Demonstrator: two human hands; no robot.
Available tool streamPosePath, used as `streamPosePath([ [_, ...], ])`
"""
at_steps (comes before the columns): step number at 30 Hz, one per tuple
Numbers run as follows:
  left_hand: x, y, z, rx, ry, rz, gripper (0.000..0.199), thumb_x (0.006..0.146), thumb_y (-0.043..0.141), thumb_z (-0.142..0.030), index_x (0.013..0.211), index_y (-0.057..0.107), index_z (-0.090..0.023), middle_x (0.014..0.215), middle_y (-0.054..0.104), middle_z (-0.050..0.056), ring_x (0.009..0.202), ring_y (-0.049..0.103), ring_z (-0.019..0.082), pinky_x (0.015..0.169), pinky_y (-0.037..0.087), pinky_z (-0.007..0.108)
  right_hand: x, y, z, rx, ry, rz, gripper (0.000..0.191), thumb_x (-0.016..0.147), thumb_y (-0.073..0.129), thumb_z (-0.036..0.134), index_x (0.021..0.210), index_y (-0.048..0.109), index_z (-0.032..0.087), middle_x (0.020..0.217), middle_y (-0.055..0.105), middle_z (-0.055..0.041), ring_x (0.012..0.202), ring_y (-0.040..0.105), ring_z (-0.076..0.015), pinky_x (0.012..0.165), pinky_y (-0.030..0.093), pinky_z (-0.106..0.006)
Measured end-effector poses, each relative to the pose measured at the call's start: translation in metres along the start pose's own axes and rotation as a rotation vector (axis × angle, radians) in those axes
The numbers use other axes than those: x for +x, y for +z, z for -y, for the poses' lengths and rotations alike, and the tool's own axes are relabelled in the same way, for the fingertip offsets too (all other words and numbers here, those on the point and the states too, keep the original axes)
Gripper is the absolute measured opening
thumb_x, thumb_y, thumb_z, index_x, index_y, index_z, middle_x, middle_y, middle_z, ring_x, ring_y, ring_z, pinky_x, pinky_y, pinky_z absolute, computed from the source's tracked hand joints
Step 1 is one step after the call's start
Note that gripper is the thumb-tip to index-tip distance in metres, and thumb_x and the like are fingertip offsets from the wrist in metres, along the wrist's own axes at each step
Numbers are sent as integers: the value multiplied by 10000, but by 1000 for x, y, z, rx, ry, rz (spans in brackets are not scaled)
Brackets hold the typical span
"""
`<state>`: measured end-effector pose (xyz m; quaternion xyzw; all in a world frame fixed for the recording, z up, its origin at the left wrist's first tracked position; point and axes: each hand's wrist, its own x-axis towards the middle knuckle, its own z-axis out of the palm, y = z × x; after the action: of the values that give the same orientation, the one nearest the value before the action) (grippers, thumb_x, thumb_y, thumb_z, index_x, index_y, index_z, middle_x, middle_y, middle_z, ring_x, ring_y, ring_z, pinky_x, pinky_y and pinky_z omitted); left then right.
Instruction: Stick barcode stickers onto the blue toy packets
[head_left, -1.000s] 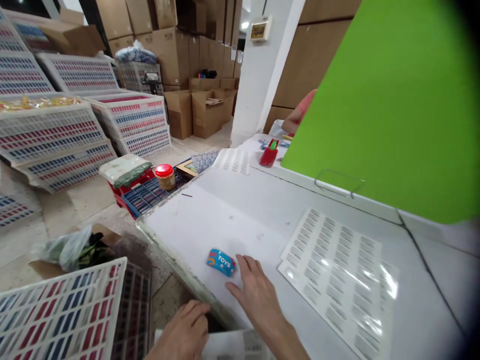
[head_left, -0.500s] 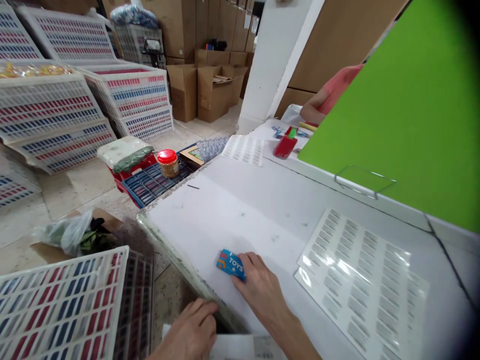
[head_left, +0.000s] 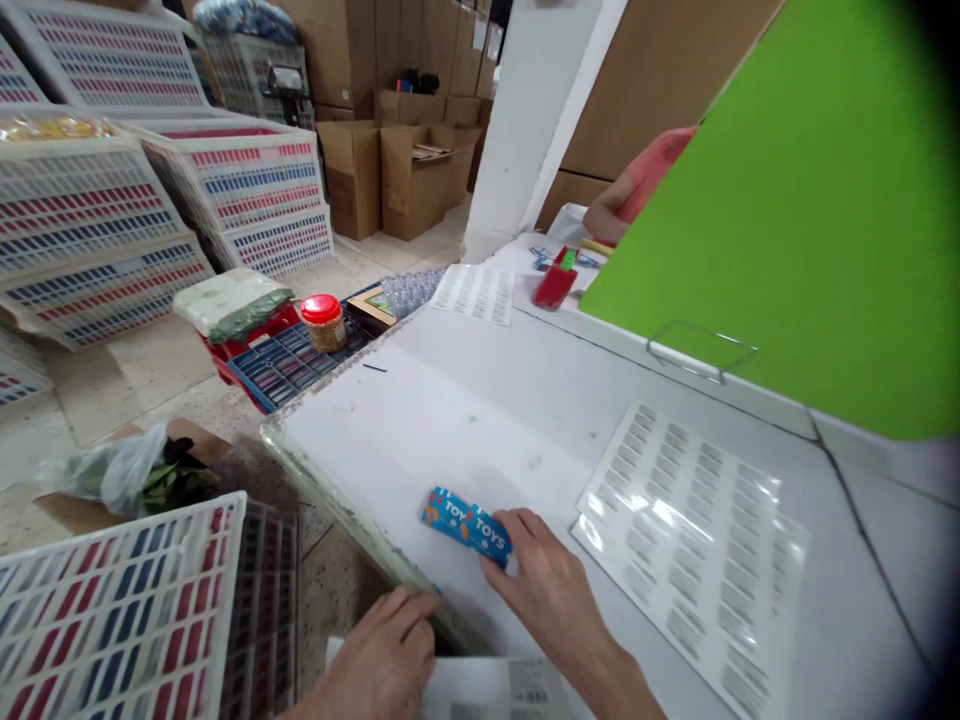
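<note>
Blue packets (head_left: 456, 513) printed with "TOYS" lie overlapping on the white table (head_left: 420, 400), near its front edge. My right hand (head_left: 544, 575) has its thumb and fingers closed on the right end of them. At the table's edge, my left hand (head_left: 394, 640) is curled with its fingers pressed together; whatever is under the fingers is hidden. Below and between my hands shows a white printed sheet (head_left: 487, 688). Sheets of barcode labels (head_left: 690, 545) lie to the right of my right hand.
A green board (head_left: 795, 230) with a wire holder stands at the right. A person's arm (head_left: 619, 205) and a red container (head_left: 556, 284) are behind. At the left are a red-lidded jar (head_left: 323, 325), crates (head_left: 112, 610) and open cartons (head_left: 420, 190).
More of the blue packets shows, now spread into a longer overlapping row. My right hand has moved slightly right and down with them. The view has shifted a little.
</note>
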<state>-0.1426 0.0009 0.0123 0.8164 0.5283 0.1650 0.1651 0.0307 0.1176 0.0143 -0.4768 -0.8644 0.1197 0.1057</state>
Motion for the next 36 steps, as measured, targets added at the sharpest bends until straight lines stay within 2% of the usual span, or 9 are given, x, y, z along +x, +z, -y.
streamPosePath([
  [6, 26, -9, -24, 8, 86, 180, 251, 735, 470, -55, 952, 579, -119, 1120, 585, 102, 1112, 471, 234, 977, 372, 357, -60, -9, -28, 29, 102, 3, 366, 712, 564, 123, 1059, 512, 228, 1013, 575, -42, 900, 586, -199, 724, 516, -314],
  [9, 37, -1, -33, -10, 164, 284, 215, 720, 480, -67, 893, 597, -116, 1117, 584, 110, 1113, 473, 242, 989, 359, 374, -82, -9, -33, 46, 168, 0, 403, 709, 548, 99, 1077, 510, 259, 1064, 558, -36, 925, 583, -193, 739, 518, -303],
  [12, 43, 10, -39, 1, 191, 338, 229, 707, 495, -74, 909, 598, -102, 1139, 570, 127, 1119, 466, 251, 992, 351, 379, -95, -6, -36, 66, 224, -45, 416, 706, 528, 102, 1085, 507, 271, 1074, 553, -31, 908, 594, -184, 722, 525, -289],
  [15, 46, 15, -45, 18, 211, 366, 250, 706, 484, -65, 923, 601, -102, 1158, 562, 128, 1141, 448, 257, 999, 337, 392, -103, -5, -40, 83, 241, -78, 431, 697, 522, 99, 1091, 508, 274, 1052, 563, -25, 907, 596, -180, 721, 526, -280],
  [21, 50, 17, -57, 72, 195, 384, 289, 722, 464, -55, 976, 599, -87, 1200, 540, 135, 1157, 437, 268, 989, 353, 391, -108, -7, -43, 83, 268, -58, 431, 724, 526, 93, 1119, 489, 261, 1093, 544, -50, 918, 592, -198, 719, 528, -308],
  [28, 47, 23, -58, 118, 201, 391, 296, 748, 450, -48, 1009, 585, -77, 1194, 549, 138, 1165, 437, 270, 992, 353, 415, -111, -7, -43, 64, 261, -143, 397, 738, 533, 130, 1110, 489, 260, 1077, 549, -50, 880, 605, -191, 684, 535, -292],
  [32, 53, 19, -65, 90, 200, 419, 304, 755, 437, -49, 1023, 575, -88, 1250, 508, 139, 1205, 407, 258, 1010, 339, 399, -126, -10, -55, 34, 299, -170, 370, 762, 510, 172, 1122, 481, 252, 1085, 552, -56, 878, 612, -196, 671, 542, -300],
  [36, 62, 26, -67, 72, 235, 409, 309, 736, 437, -52, 1014, 569, -85, 1349, 398, 156, 1281, 296, 269, 1028, 306, 412, -148, -13, -75, -15, 321, -149, 352, 776, 484, 190, 1121, 478, 256, 1066, 552, -58, 891, 605, -207, 665, 542, -314],
])
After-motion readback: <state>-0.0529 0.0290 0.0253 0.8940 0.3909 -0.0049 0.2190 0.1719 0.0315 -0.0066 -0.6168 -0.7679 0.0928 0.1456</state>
